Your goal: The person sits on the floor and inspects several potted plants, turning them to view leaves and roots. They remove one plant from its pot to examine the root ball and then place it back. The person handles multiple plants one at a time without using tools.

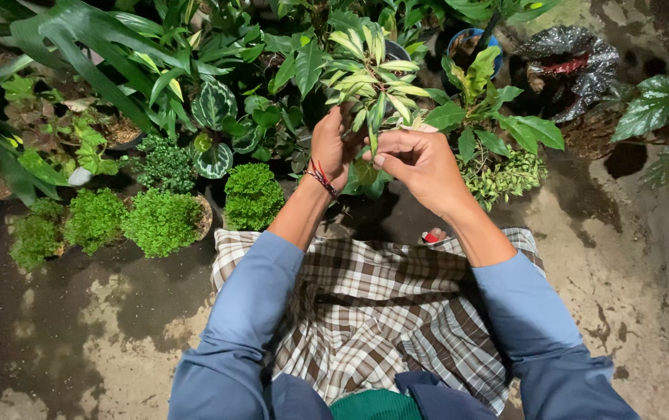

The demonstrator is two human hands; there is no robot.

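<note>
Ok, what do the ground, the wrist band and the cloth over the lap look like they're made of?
Ground: looks like rough concrete, matte, with dark damp-looking patches. Wrist band on the left hand: seemingly thin red and dark thread, wound in strands. Lap cloth: woven fabric, brown and white checks, soft folds; probably cotton, but unsure.

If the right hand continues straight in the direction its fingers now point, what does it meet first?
The right hand points left, toward the left hand. Most likely it first meets the stem of the yellow-green variegated plant between them, then the left hand. Depth is hard to judge from above.
</note>
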